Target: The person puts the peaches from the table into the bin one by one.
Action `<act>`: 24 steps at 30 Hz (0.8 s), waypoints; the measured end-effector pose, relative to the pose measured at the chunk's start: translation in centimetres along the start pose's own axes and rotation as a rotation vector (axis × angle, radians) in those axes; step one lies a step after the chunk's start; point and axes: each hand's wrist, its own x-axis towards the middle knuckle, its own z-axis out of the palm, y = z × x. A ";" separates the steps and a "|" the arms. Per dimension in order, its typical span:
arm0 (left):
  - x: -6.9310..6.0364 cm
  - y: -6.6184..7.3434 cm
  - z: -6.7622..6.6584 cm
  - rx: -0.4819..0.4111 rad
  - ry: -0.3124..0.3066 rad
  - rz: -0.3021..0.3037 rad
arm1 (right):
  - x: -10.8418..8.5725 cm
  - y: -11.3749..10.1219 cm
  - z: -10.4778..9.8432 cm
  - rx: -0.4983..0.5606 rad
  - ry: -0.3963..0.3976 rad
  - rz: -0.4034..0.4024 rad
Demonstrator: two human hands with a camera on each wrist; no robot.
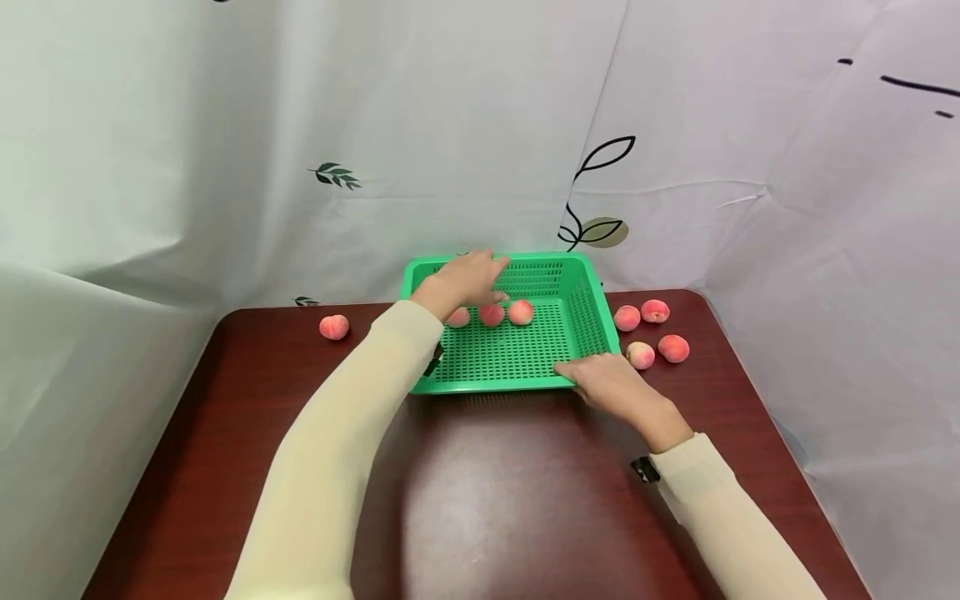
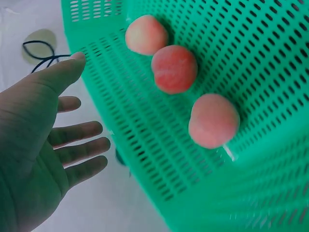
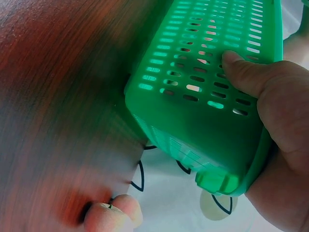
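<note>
A green plastic basket (image 1: 487, 386) stands at the table's far side, with three peaches (image 1: 521, 312) in a row inside. My left hand (image 1: 467, 279) is over its back part. In the left wrist view that hand (image 2: 43, 140) has its fingers spread beside the basket's rim, its thumb tip at the edge, holding nothing; the peaches (image 2: 214, 121) lie apart from it. My right hand (image 1: 607, 385) grips the rim at the near right corner. The right wrist view shows this hand (image 3: 285, 106) with its thumb pressed on the perforated wall (image 3: 193, 116); its other fingers are hidden.
Several peaches (image 1: 673, 348) lie on the dark red table (image 1: 255, 433) to the right of the basket. A single peach (image 1: 333, 327) lies to its left. Behind the table hangs a pale sheet (image 1: 465, 108) with leaf drawings.
</note>
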 end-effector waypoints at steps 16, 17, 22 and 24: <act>-7.0 -4.2 -1.1 -0.024 0.144 -0.048 | 0.0 0.0 -0.2 0.007 -0.031 0.000; -7.4 -4.4 -1.0 -0.029 0.150 -0.054 | 0.0 0.0 -0.2 0.008 -0.030 0.000; -9.2 -5.6 -0.4 -0.066 0.187 -0.081 | 0.0 0.1 -0.3 0.016 -0.030 0.001; -10.0 -6.1 -0.1 -0.075 0.199 -0.099 | 0.0 0.1 -0.3 0.017 -0.028 0.001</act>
